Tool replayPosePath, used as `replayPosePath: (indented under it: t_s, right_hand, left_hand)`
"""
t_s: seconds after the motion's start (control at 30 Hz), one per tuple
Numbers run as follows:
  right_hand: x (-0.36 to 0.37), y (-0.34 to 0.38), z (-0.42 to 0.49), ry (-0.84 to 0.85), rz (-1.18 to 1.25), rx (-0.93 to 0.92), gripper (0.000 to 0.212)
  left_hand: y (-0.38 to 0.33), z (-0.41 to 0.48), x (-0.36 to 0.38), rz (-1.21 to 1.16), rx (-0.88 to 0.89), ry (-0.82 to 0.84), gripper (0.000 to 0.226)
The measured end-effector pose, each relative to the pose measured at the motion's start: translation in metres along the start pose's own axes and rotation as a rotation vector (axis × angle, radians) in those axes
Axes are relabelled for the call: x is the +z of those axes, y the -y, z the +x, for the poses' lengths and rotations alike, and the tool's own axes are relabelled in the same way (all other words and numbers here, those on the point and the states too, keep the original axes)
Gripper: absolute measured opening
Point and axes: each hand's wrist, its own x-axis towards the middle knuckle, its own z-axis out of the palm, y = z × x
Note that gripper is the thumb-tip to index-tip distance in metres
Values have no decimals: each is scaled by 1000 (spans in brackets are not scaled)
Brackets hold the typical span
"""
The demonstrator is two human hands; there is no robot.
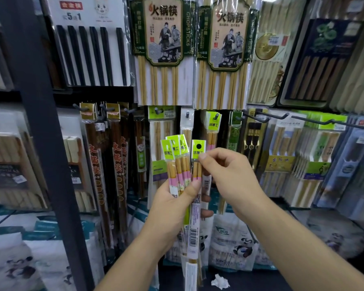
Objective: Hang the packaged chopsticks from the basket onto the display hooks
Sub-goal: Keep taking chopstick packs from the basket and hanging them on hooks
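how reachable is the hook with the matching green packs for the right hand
Probably yes. The right hand, pinching a chopstick pack by its green header, sits just below that hook, and nothing lies between them.

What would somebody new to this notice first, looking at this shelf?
Dead centre, the left hand grips a fan of chopstick packs with lime-green header cards, while the right hand pinches the rightmost pack by its header. Above them hang two large green-and-cream chopstick packages. Matching hung packs show just behind.
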Motion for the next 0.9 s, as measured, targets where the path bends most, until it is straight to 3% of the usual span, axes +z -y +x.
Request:
replayPosePath:
  t_s: [0.23, 0.33, 0.47, 0.57, 0.9]
  right_hand:
    - [-16, 20, 29, -171, 80, -91, 30]
    - [-16, 22, 38, -177, 75, -89, 28]
    - [-15, 20, 45, -200, 49, -67, 28]
    - [-15, 20, 48, -218, 66, -66, 28]
    - [-15, 2, 55, -283, -94, -70, 34]
  left_hand:
    - [1, 5, -6, 36, -7, -159, 32]
    - [1, 5, -6, 3, 4, -135, 19]
    - [3, 5, -7, 1, 2, -118, 28]
    - [5, 6, -8, 4, 3, -120, 18]
    - [11, 8, -15, 225, -7, -161, 3]
